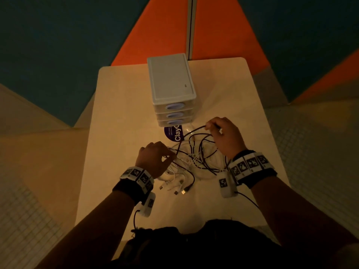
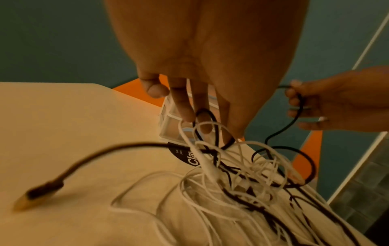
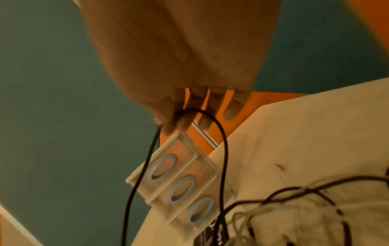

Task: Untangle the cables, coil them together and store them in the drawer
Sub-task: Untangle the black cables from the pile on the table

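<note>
Our left hand pinches strands at the left edge of the tangle, pinning it to the table; black and white cables lie knotted between both wrists, plugs toward us; our right hand pinches a loop of the black cable, lifted up and away on the right; that strand runs back down-left into the knot, so pull rightward; drawer unit beyond the tangle, all drawers closed.

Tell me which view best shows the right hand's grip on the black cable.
Right wrist: the right hand pinches the thin black cable between thumb and fingertips, looped below. The head view shows it small and dim; the left wrist view shows it from the side.
</note>
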Demonstrator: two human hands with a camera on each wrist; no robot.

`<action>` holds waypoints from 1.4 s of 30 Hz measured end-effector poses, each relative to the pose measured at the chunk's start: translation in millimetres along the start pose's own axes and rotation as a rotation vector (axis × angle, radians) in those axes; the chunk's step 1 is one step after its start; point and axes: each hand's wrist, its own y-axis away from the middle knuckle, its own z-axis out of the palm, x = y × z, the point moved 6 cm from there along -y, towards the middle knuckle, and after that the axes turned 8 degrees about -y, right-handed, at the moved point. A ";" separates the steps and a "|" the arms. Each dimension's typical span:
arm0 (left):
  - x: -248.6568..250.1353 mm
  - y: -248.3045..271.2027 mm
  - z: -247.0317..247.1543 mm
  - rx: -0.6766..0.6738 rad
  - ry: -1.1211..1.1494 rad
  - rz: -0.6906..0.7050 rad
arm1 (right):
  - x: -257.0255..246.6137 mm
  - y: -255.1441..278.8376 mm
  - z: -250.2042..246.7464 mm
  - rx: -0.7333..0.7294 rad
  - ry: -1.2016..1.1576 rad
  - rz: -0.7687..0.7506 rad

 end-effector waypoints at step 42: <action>-2.7 25.0 -13.0 0.203 0.451 0.062 | -57.9 -3.6 -1.5 -0.249 0.122 -0.154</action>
